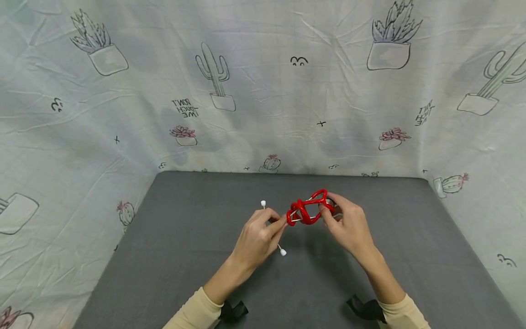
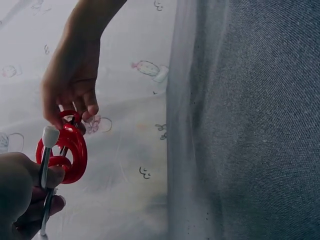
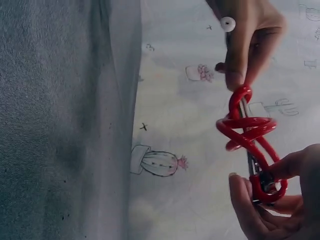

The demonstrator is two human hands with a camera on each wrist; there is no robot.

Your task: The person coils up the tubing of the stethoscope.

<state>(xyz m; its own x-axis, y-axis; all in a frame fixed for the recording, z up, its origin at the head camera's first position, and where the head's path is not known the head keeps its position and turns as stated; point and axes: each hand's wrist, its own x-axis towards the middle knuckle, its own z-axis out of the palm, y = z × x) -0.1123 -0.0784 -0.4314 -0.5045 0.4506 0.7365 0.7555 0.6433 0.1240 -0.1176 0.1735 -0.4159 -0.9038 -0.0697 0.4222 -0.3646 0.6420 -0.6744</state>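
Note:
Between the two hands, above the grey surface, hangs a glossy red looped piece (image 1: 304,211) of twisted tubing with silvery metal bars running through it. My left hand (image 1: 258,234) pinches its left end with thumb and fingers. A thin metal rod (image 2: 45,167) with white knobs on its ends crosses that hand; one white knob (image 1: 283,252) shows below the fingers, another above. At the right end, my right hand (image 1: 349,223) grips the red piece between thumb and fingers. The right wrist view shows a dark metal part (image 3: 265,180) beside these fingers, partly covered by them.
A grey cloth-covered table (image 1: 197,219) lies under the hands. Pale fabric (image 1: 263,91) printed with cacti and potted plants rises behind and at both sides. Black straps (image 1: 234,311) hang near both wrists.

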